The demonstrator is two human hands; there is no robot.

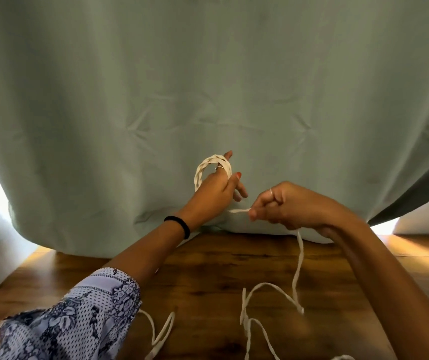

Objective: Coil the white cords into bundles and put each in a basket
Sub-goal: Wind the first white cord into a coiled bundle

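Observation:
A coil of white cord [209,165] is wound in several turns around the fingers of my left hand [218,189], which is raised in front of the curtain. My right hand [283,206] sits just to the right of it and pinches the same cord [238,210] between thumb and fingers. From my right hand the cord's loose length [299,266] hangs down to the wooden table [208,276] and lies there in open loops [268,287]. No basket is in view.
A pale green curtain [208,87] fills the background, its hem resting on the table's far edge. More white cord [161,331] lies near the table's front, partly under my left sleeve. A darker curtain [421,188] hangs at the right.

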